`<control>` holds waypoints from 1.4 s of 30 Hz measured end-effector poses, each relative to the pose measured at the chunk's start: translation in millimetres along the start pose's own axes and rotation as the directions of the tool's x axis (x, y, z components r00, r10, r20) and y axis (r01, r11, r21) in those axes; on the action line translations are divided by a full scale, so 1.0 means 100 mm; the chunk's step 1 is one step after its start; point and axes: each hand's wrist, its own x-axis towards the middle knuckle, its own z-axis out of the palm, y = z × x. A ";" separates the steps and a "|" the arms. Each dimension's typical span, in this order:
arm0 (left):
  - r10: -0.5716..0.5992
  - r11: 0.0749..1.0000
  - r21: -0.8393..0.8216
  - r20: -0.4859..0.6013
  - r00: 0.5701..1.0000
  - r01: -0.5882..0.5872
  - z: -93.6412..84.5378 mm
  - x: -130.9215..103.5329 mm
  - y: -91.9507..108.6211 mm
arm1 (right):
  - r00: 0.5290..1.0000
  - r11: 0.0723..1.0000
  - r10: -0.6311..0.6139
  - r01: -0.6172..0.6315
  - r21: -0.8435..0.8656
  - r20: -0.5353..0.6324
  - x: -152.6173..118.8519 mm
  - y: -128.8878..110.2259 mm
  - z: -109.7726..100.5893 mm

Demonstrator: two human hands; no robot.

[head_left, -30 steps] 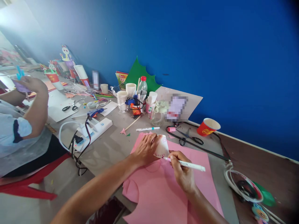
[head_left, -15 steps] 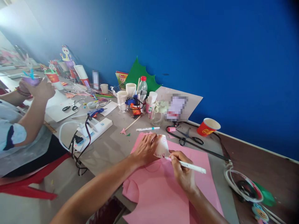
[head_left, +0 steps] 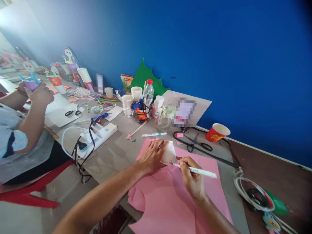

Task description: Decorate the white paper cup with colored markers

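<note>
A small white paper piece (head_left: 170, 152) with pink marks rests over large pink paper sheets (head_left: 170, 198). My left hand (head_left: 153, 156) lies on the white piece's left side, fingers extended and pressing it down. Pinched in my right hand (head_left: 192, 177) is a white marker (head_left: 203, 172), its pink tip at the lower right edge of the white piece. A pink cap (head_left: 179, 135) and another white marker (head_left: 154, 134) lie beyond the pink paper.
Scissors (head_left: 206, 147), a red paper cup (head_left: 217, 132) and a black strap are at the right. Behind stand cups, a bottle (head_left: 149, 89) and a jar. A power strip (head_left: 97, 139) and glue gun (head_left: 97, 117) lie left. A person's hands hold a purple cup (head_left: 32, 85).
My right hand and the marker have shifted slightly right. My left hand stays put. At the far left, the other person's hands have moved slightly left, with the rabbit figure on their cup now clearer.
</note>
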 end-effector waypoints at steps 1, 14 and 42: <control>0.002 1.000 -0.002 -0.003 1.000 -0.002 0.00 0.00 0.00 | 1.000 1.000 -0.006 0.006 -0.002 0.005 0.00 0.00 0.00; 0.030 0.999 0.021 -0.031 0.999 -0.029 0.00 -0.01 0.00 | 0.988 0.985 0.150 -0.146 0.087 -0.048 0.03 0.07 0.00; 0.034 0.999 0.023 -0.057 0.998 -0.033 0.03 0.00 -0.02 | 0.998 0.995 0.044 -0.041 0.089 -0.036 -0.01 0.02 0.03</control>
